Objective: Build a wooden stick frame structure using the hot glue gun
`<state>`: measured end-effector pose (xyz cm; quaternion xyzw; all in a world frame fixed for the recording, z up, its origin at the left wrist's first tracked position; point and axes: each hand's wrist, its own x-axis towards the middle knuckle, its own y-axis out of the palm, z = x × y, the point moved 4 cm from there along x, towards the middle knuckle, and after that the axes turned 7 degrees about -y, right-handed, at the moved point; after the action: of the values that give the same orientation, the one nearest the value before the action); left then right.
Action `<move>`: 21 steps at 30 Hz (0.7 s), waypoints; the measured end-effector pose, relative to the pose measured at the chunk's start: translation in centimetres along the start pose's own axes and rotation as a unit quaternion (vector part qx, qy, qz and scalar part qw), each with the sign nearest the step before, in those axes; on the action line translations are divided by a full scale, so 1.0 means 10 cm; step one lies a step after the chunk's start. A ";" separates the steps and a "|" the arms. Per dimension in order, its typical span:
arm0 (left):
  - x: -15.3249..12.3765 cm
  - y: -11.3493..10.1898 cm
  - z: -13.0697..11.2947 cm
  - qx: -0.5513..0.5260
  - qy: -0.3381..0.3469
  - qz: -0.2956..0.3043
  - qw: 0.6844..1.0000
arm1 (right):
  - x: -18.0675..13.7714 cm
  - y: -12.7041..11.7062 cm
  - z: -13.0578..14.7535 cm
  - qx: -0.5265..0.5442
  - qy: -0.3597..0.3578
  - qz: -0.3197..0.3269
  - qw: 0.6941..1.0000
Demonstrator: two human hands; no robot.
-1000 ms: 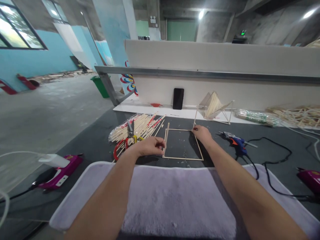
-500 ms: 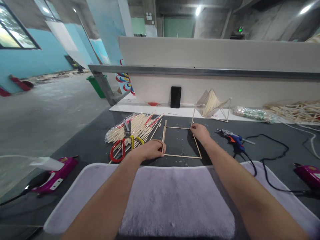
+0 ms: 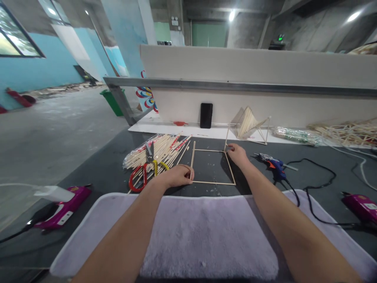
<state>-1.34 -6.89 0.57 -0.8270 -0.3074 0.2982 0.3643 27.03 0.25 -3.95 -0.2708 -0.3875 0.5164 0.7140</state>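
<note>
A square frame of thin wooden sticks (image 3: 214,183) lies on the dark table. One stick (image 3: 226,135) rises from its far right corner. My left hand (image 3: 180,176) is closed on the near left corner, around the end of the left-side stick (image 3: 193,157); some of its fingertips are hidden. At the far right corner is my right hand (image 3: 238,155), its fingers slightly apart just beside the upright stick's base. Scissors (image 3: 150,159) with red and yellow handles lie left of my left hand, on a bundle of sticks (image 3: 165,147).
A blue glue gun (image 3: 275,166) with a black cable lies to the right. Behind stand a black phone (image 3: 206,116) and a stick-built model (image 3: 249,124). A lilac towel (image 3: 206,236) covers the near edge. Magenta devices (image 3: 63,206) lie at both sides.
My right hand's fingers have loosened and drawn slightly right, away from the corner with the upright stick. My left hand keeps its place. The whole view has shifted a little.
</note>
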 end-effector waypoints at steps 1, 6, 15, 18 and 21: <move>0.00 0.00 0.00 0.002 0.001 0.000 1.000 | -0.01 -0.04 0.01 0.011 -0.006 -0.016 1.000; 0.00 0.01 0.04 0.006 0.014 -0.001 1.000 | -0.02 -0.18 0.09 0.012 -0.021 -0.031 0.999; 0.01 0.01 0.10 0.025 0.035 -0.021 0.999 | -0.02 0.05 0.19 -0.043 -0.021 0.050 0.998; 0.01 0.02 0.12 0.020 0.051 -0.020 0.998 | -0.03 0.10 0.18 -0.058 -0.020 0.057 0.996; 0.01 0.03 0.14 0.016 0.066 -0.021 0.997 | -0.04 0.11 0.19 -0.074 -0.010 0.054 0.996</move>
<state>-2.13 -6.39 -0.48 -0.8321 -0.2952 0.2400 0.4035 24.80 0.24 -3.87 -0.3382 -0.4170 0.5265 0.6592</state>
